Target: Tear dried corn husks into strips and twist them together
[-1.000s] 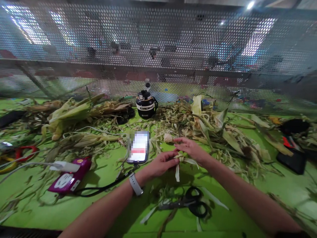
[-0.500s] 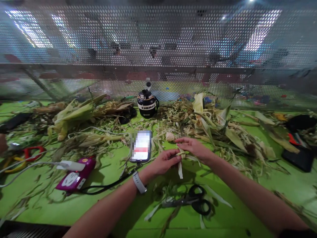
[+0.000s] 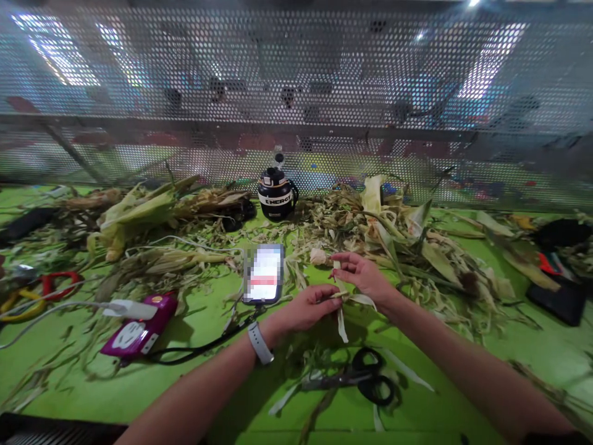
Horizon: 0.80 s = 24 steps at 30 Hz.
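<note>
Pale strips of corn husk [image 3: 341, 327] hang between my two hands over the green table [image 3: 222, 395]. My left hand [image 3: 308, 307] pinches the strips where they cross. Just above and to the right, my right hand [image 3: 364, 278] has thumb and fingers closed on the upper strip. One end dangles below my fingers and another sticks out to the right. Below my hands lie black-handled scissors [image 3: 354, 377] among loose husk scraps. A small pale ball-like piece [image 3: 317, 256] sits close to my right fingertips.
A phone [image 3: 265, 275] lies left of my hands, beside a purple power strip [image 3: 139, 330] with cables. Husk heaps [image 3: 417, 241] lie at the right and left. A black jug [image 3: 277, 194] stands before a perforated metal screen [image 3: 296, 80]. Red-handled scissors [image 3: 60, 284] lie far left.
My right hand has shifted slightly, its fingers now lifting the upper strip more upright. The left hand still pinches the strips, and the hanging end has swung a little right.
</note>
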Each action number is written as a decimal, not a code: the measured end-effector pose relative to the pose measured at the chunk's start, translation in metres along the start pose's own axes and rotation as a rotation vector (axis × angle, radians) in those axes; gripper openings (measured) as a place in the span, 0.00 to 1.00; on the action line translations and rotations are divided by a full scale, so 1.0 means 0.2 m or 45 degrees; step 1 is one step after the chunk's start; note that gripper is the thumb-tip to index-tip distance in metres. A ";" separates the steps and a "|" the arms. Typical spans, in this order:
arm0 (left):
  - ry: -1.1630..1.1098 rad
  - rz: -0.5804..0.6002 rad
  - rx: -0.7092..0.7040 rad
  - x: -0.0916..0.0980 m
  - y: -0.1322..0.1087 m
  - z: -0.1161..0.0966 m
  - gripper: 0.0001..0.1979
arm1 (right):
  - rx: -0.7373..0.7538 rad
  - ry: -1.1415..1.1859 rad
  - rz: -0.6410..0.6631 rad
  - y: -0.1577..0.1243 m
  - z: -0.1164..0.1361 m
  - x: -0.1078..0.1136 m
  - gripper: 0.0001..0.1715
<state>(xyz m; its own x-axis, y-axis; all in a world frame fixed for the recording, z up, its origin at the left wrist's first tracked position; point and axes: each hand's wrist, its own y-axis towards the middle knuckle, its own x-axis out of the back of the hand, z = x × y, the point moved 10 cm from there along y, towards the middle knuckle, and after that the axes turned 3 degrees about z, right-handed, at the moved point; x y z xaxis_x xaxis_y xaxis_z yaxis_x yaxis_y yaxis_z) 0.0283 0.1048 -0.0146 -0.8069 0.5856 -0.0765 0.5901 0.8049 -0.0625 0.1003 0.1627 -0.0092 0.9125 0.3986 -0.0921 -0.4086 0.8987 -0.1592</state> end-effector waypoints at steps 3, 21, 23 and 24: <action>-0.232 0.052 0.125 -0.03 -0.01 0.05 0.17 | 0.013 0.008 0.022 -0.01 0.01 -0.03 0.25; -0.119 -0.319 0.014 0.14 0.02 0.06 0.23 | 0.313 -1.224 0.115 -0.07 0.22 -0.04 0.22; -0.109 -0.284 0.000 0.14 0.02 0.05 0.23 | 0.408 -1.266 0.078 -0.07 0.23 -0.06 0.22; -0.097 -0.264 -0.001 0.14 0.02 0.04 0.23 | 0.434 -1.252 0.064 -0.07 0.23 -0.07 0.22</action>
<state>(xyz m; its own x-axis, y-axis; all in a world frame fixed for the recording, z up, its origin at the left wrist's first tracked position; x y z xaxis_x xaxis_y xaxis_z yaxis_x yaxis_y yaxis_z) 0.0087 0.1234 -0.0255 -0.9069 0.3986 -0.1368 0.4115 0.9075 -0.0843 0.0951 0.1533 0.0403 0.5698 0.2728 0.7752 -0.5592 0.8199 0.1225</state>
